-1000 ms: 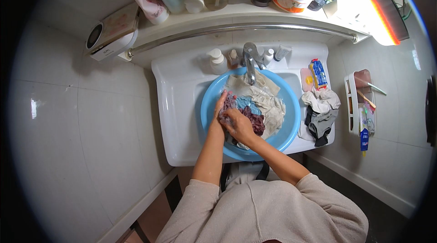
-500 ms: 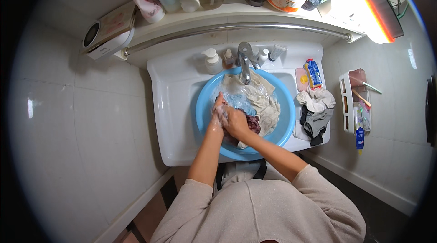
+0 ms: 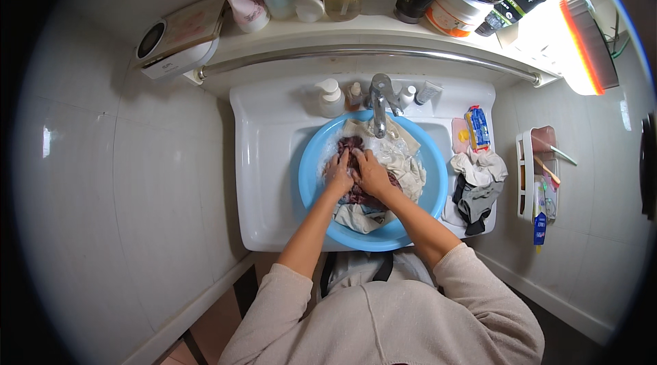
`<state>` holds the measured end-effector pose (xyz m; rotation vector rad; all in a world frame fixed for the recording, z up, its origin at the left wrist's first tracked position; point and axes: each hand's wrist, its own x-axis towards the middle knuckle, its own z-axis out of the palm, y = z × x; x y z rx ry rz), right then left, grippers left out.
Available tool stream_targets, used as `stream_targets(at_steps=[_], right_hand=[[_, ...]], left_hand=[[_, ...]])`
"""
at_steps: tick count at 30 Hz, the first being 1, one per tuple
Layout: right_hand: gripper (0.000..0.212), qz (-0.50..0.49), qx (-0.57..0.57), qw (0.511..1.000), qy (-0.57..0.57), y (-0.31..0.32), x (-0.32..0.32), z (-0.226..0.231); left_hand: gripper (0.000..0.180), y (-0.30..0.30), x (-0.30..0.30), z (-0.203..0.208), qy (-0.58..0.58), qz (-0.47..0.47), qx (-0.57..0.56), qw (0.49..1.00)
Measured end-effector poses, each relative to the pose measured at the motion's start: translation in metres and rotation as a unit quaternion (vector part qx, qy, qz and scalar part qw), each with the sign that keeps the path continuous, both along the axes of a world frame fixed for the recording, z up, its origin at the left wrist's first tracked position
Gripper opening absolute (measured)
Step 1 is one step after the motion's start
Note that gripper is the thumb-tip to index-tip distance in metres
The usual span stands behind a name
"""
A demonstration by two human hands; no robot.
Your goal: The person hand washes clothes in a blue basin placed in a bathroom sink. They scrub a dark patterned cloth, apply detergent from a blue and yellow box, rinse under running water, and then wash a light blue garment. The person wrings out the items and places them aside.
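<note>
Both my hands are down in a light blue basin of soapy water, working on a wet dark red patterned cloth. My left hand grips its left side, fingers bent into the fabric. Close beside it, my right hand grips the right side, with part of the cloth bunched under the wrist. A soaked cream garment lies around and under the red one, mostly to the right and along the near side. White suds float at the basin's left. The cloth hides some of my fingertips.
The basin sits in a white sink under a chrome faucet. A pump bottle and small bottles stand behind. Grey and white clothes and a blue-yellow packet lie right. A metal rail crosses below a loaded shelf.
My hands were pressed together at the basin's left, soapy, over the bunched cloth. Now they are apart, with the red cloth spread between and beyond them. The view has shifted slightly.
</note>
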<state>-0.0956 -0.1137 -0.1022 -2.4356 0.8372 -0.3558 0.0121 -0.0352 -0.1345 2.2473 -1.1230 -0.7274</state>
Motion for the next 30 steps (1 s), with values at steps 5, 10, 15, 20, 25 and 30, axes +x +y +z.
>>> stream_targets(at_steps=[5,10,15,20,25,30], right_hand=[[0.038,-0.086,0.219,0.966,0.103,-0.055,0.017,-0.042],[0.031,-0.072,0.227,0.955,-0.174,0.022,0.037,0.010],[0.021,0.033,0.120,0.987,-0.100,0.069,0.016,0.107],[0.035,-0.093,0.040,0.991,-0.082,0.012,0.041,0.051],[0.033,-0.156,0.152,0.968,-0.123,0.051,0.042,0.084],[0.024,-0.089,0.116,0.987,-0.071,0.047,0.036,0.072]], left_hand=[[0.064,-0.016,0.015,-0.027,0.163,0.100,0.045,0.981],[0.056,-0.010,0.012,-0.036,0.611,0.347,-0.135,0.699],[0.043,-0.007,0.021,0.053,0.657,0.271,-0.140,0.690],[0.045,-0.014,-0.008,0.048,0.658,0.393,-0.130,0.629],[0.049,-0.003,0.019,0.010,0.716,0.292,-0.133,0.620],[0.047,0.008,0.019,-0.021,0.825,0.131,-0.170,0.523]])
